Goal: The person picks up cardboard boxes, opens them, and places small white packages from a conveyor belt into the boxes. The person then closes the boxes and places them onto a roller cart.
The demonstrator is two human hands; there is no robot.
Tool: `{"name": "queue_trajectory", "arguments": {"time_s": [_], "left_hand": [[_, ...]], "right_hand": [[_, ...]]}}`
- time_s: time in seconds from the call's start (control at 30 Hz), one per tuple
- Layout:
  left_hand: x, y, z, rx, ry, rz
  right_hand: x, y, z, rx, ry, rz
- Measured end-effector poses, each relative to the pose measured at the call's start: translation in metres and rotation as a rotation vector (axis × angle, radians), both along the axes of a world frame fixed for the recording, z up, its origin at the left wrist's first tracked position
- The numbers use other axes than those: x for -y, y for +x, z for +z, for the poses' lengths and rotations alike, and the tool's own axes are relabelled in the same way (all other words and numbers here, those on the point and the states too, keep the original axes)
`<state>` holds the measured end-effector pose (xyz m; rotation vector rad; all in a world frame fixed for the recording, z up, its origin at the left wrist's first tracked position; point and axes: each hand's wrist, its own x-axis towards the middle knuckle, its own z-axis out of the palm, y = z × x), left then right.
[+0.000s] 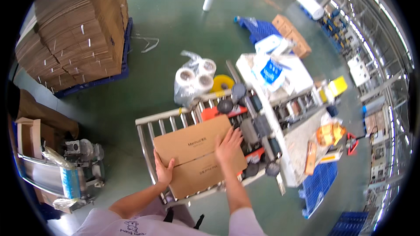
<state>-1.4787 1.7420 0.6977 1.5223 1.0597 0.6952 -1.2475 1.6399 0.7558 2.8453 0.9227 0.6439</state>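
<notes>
A brown cardboard box, its two top flaps meeting along a middle seam, rests slightly turned on the roller conveyor in front of me. My left hand lies against the box's left side, thumb over the top edge and fingers along the side. On the top, towards the right end, my right hand lies flat with its fingers spread. Just beyond the box's right end stands a taping machine with dark rollers and red parts. The underside of the box is hidden.
Plastic-wrapped white rolls and a yellow ring stand beyond the conveyor. A white table with bags is at the right. Stacked flat cardboard fills the far left. A blue pallet lies right; a machine stands left.
</notes>
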Motion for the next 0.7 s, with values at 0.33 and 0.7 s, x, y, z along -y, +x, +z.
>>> {"name": "queue_trajectory", "arguments": {"time_s": [0.33, 0.7], "left_hand": [[0.014, 0.099, 0.011, -0.256, -0.169, -0.333], [-0.078, -0.216, -0.16, -1.004, -0.074, -0.792]], "right_hand": [[0.019, 0.024, -0.011, -0.428, 0.065, 0.207], [0.013, 0.01, -0.016, -0.376, -0.012, 0.337]]}}
